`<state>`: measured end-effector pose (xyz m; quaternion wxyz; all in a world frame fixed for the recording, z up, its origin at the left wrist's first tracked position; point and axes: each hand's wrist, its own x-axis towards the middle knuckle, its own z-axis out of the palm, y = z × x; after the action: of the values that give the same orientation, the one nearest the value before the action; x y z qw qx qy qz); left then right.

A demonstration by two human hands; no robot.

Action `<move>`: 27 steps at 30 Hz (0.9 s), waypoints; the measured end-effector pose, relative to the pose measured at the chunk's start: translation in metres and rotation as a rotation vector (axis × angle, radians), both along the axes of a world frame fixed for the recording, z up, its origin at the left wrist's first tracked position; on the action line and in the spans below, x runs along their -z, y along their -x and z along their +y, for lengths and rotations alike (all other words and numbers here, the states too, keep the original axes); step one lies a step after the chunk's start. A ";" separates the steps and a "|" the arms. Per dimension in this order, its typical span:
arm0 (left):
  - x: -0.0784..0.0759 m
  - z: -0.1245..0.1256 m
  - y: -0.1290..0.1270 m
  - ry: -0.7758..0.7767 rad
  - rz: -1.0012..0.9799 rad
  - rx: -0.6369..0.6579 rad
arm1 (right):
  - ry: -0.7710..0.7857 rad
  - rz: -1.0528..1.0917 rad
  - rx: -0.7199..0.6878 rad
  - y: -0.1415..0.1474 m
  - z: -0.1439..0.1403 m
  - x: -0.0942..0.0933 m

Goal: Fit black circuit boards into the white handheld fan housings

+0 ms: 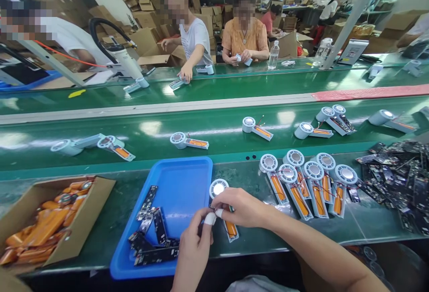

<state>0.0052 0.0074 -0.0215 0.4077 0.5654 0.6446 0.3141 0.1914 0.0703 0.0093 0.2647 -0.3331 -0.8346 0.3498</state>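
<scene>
My left hand (pixel 198 234) and my right hand (pixel 243 207) meet fingertip to fingertip, both pinched closed, with white coverings on the finger and thumb tips. What they pinch is small and mostly hidden by the fingers. Just under them lies a light-blue handheld fan body (pixel 219 187), its round head towards the belt and an orange battery (pixel 231 228) in its handle. Left of my hands stands a blue tray (pixel 187 176) with several black circuit boards (pixel 156 255) in it. To the right, several similar fan bodies (pixel 313 170) with orange batteries and thin wires lie grouped together.
A cardboard box (pixel 85 220) of orange batteries stands at far left. Loose circuit boards (pixel 398 180) are heaped at far right. Beyond the bench runs a green conveyor belt (pixel 221 118) carrying more fan bodies. Across it, co-workers sit, one person's hand (pixel 186 73) on a fan part.
</scene>
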 end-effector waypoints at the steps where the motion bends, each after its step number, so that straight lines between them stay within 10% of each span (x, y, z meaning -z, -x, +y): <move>1: 0.001 0.000 0.000 -0.015 0.009 -0.001 | -0.043 -0.024 -0.020 0.000 0.000 0.001; 27: 0.002 -0.009 -0.009 -0.045 0.019 -0.146 | -0.606 -0.440 -0.017 0.002 0.000 0.009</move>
<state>0.0145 -0.0016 -0.0232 0.3648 0.5289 0.6806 0.3522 0.1896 0.0706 0.0006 0.1625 -0.2999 -0.9400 0.0089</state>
